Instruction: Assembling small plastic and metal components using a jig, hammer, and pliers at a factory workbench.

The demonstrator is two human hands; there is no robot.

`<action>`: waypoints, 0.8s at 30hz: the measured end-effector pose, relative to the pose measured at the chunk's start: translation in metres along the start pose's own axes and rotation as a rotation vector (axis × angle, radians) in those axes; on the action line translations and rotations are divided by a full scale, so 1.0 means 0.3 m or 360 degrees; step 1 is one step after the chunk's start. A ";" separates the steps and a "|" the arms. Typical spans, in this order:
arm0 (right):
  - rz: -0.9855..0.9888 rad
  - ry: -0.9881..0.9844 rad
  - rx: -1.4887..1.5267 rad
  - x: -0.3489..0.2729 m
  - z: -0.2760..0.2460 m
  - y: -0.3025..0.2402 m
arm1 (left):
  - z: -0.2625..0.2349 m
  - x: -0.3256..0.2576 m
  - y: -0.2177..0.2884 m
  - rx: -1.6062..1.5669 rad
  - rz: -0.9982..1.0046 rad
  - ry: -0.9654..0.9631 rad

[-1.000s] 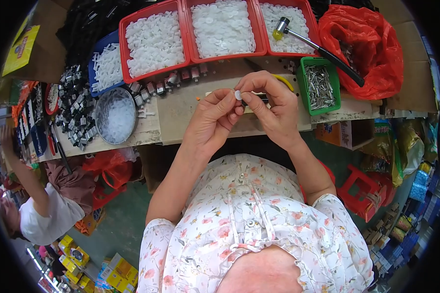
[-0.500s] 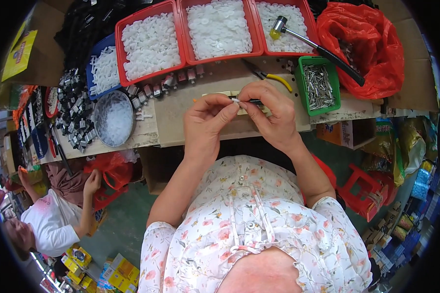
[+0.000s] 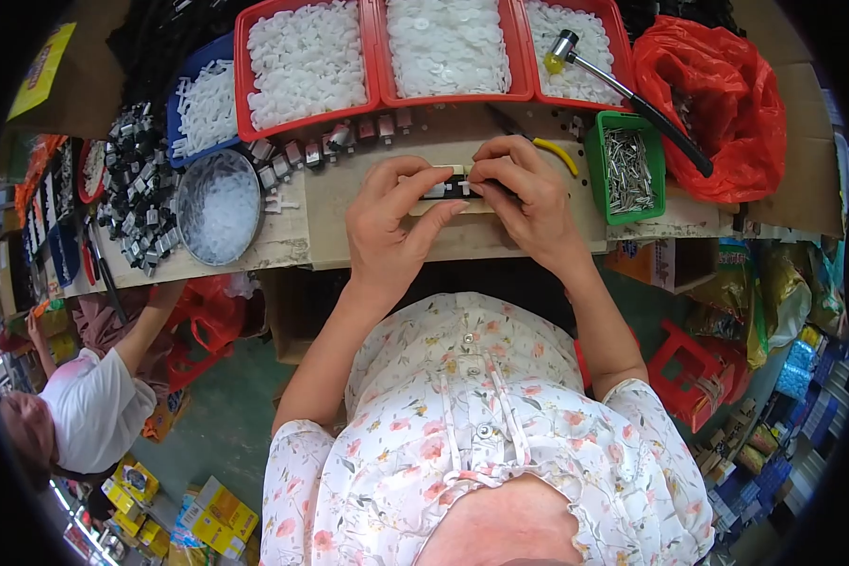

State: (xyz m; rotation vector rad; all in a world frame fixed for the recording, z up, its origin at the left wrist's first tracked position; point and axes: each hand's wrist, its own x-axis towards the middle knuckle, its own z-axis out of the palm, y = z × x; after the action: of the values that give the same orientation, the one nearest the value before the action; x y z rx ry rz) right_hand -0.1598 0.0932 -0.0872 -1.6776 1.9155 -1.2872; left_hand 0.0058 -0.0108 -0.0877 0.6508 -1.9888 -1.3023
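Observation:
In front of me on the work board lies a narrow cream-coloured block (image 3: pixel 441 206) with a black housing (image 3: pixel 452 183) in it. My left hand (image 3: pixel 390 219) grips the block's left part, index finger along the far side and thumb at the near edge. A small white plastic part (image 3: pixel 464 187) sits at the housing, by the fingertips of my right hand (image 3: pixel 526 196). The right thumb and index finger pinch this part; their tips hide some of it. Beyond the right hand lie yellow-handled pliers (image 3: pixel 557 154).
Red trays (image 3: pixel 380 97) of white plastic parts line the back. A green basket (image 3: pixel 598 181) of metal pins, a hammer (image 3: pixel 665 121) and a red bag (image 3: pixel 745 141) stand right. A round metal bowl (image 3: pixel 187 247) and black-and-silver pieces (image 3: pixel 141 203) lie left. A co-worker (image 3: pixel 94 406) sits left.
Both hands have come down from above the block onto it and moved slightly apart. The small white part is now at the black housing. The co-worker's arm has reached toward the table.

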 end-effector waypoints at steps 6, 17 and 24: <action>-0.0093 -0.0028 -0.0123 0.006 0.011 0.023 | -0.004 -0.023 -0.058 0.0497 0.0492 -0.0073; -0.0153 -0.0032 -0.0166 0.014 0.023 0.030 | 0.001 -0.031 -0.072 0.0791 0.0742 -0.0157; -0.0132 -0.0069 -0.0201 0.019 0.021 0.025 | 0.001 -0.026 -0.074 0.0827 0.0768 -0.0172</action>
State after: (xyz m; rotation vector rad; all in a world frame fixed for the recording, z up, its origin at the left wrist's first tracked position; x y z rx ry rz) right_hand -0.1618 0.0848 -0.0947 -1.8483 1.9580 -1.1708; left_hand 0.0120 -0.0135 -0.1104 0.2924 -2.4009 -0.5452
